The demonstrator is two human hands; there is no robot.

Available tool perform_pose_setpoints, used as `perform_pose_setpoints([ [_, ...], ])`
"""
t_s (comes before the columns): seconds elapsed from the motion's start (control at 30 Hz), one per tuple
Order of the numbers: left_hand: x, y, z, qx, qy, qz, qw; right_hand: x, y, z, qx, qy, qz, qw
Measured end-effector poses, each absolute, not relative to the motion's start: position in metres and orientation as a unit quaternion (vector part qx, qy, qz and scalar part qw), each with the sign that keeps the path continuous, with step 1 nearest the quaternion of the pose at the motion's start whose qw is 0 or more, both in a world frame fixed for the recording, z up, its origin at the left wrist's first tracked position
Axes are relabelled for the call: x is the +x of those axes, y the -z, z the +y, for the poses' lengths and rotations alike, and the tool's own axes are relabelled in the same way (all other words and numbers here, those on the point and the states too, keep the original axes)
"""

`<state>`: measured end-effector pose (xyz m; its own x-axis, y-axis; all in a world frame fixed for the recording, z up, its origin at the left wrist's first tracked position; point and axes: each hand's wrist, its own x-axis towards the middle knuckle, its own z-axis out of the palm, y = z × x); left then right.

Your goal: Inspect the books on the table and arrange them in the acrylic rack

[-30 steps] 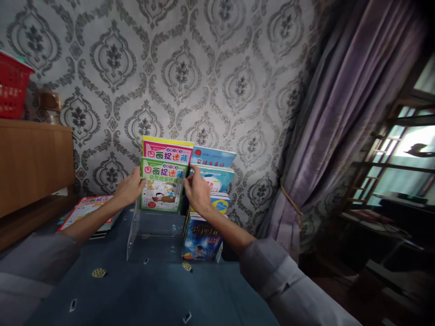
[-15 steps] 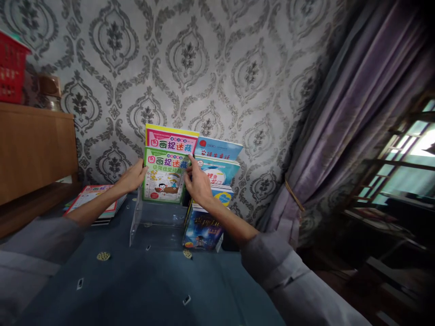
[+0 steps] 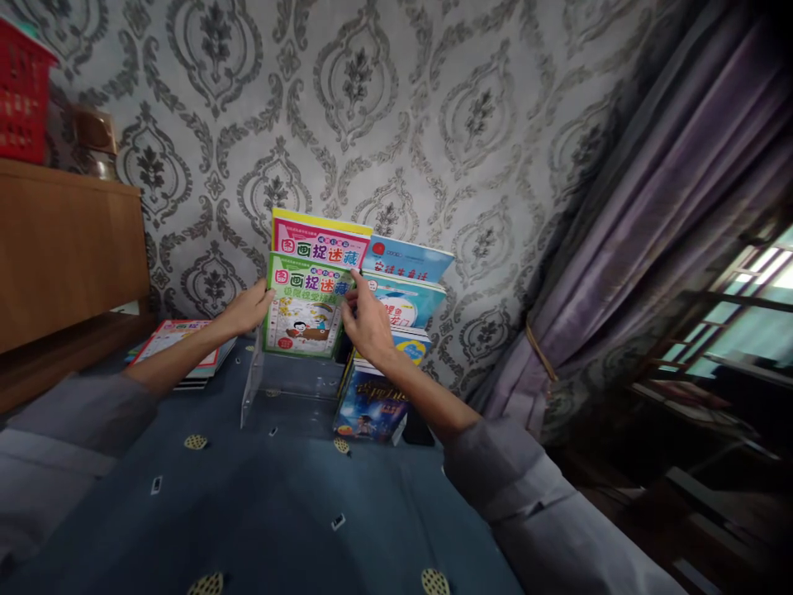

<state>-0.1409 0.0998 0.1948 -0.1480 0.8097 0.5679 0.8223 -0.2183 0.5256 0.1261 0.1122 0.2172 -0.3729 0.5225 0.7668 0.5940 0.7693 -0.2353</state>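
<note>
A green-bordered book (image 3: 306, 318) stands upright in a clear stepped rack (image 3: 288, 388), in front of a pink book (image 3: 322, 240) with a yellow one behind it. My left hand (image 3: 248, 307) grips the green book's left edge. At its right edge, my right hand (image 3: 367, 322) holds it with bent fingers. Right of these, the rack's other column bears a blue book (image 3: 412, 258), a teal book (image 3: 427, 302) and a dark blue book (image 3: 372, 405) at the front. Both hands' far fingertips are hidden behind the green book.
Several books (image 3: 177, 343) lie stacked on the blue cloth (image 3: 260, 512) at the left, partly behind my left forearm. A wooden cabinet (image 3: 68, 248) with a red basket (image 3: 23, 95) stands far left. A dark object (image 3: 418, 431) lies right of the rack. Purple curtain (image 3: 595, 248) hangs at right.
The view has tilted slightly down, so the rack's lower front and the cloth sit higher in the picture. Both hands remain at the green book's edges, with little visible movement relative to it.
</note>
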Motion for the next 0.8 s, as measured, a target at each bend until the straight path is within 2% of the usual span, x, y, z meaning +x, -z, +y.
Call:
perform_pose_setpoints([
  [0.37,-0.146,-0.195,0.103,-0.651,0.475,-0.589,-0.063,0.128,-0.223,0.111,-0.325,0.049,-0.829,0.452],
  [0.67,-0.133,-0.195,0.091,-0.619,0.52,-0.555,-0.196,0.126,-0.254,0.11,-0.386,0.095,-0.844,0.359],
  [0.8,-0.127,-0.196,0.087,-0.597,0.534,-0.554,-0.226,0.125,-0.258,0.105,-0.39,0.097,-0.847,0.349],
])
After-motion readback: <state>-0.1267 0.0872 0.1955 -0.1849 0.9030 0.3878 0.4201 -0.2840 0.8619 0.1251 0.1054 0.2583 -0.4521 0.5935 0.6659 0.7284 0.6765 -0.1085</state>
